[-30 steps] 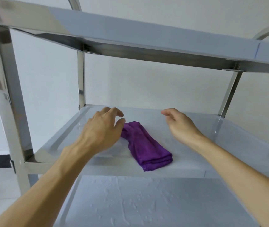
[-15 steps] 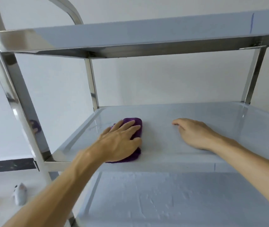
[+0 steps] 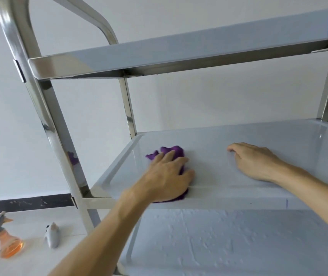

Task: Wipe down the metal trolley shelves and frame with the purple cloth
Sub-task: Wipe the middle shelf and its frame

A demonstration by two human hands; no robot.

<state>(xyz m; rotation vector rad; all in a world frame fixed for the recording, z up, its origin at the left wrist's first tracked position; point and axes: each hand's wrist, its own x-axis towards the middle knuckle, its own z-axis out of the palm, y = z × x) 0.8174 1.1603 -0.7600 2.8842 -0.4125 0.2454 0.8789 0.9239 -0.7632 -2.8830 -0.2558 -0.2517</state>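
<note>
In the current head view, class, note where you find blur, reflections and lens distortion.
Head view: left hand on the purple cloth is motion-blurred; the trolley post mirrors the cloth; wide-angle bends the frame; the floor spray bottle is soft.

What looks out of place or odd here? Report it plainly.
Nothing is spilled or damaged. The only oddities: an orange spray bottle and a small grey object stand on the floor beside the metal trolley, and the purple cloth is bunched under the left hand.

Left hand (image 3: 167, 174) presses purple cloth (image 3: 172, 152) on middle shelf (image 3: 258, 196)
</note>
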